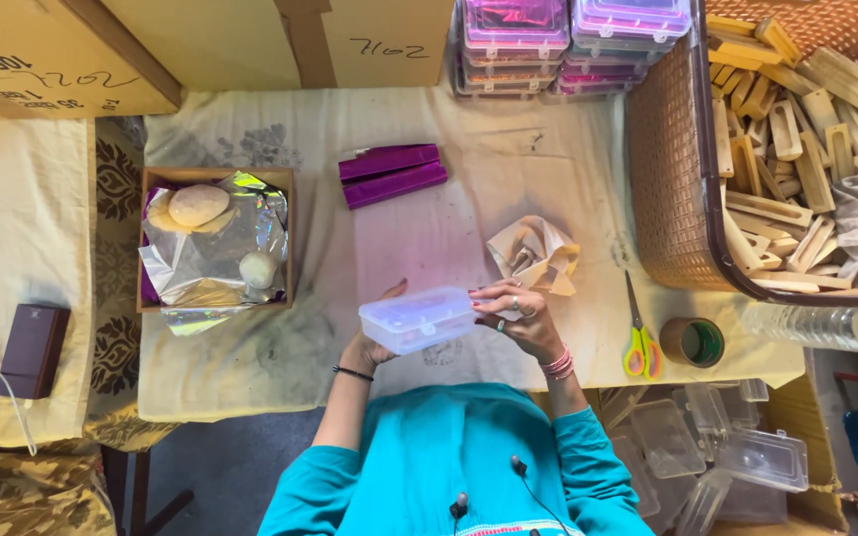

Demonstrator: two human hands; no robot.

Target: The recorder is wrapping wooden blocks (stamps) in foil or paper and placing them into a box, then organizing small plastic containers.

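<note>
The person is holding a small clear plastic box (pixel 417 319) with both hands just above the near edge of the cloth-covered tabletop (pixel 449 218). The left hand (pixel 374 342) is gripping the box's end from beneath, thumb up against its side; the right hand (pixel 510 310) is curling its fingers over the other end. Just beyond the right hand, crumpled cream paper (pixel 535 255) is lying. Farther out from the hands, two purple foil packets (pixel 392 175) are lying side by side, and stacks of clear pink-tinted boxes (pixel 573 45) are standing against brown cartons (pixel 250 40). Right of the right hand are yellow-handled scissors (pixel 640 337) and a tape roll (pixel 693 341).
</note>
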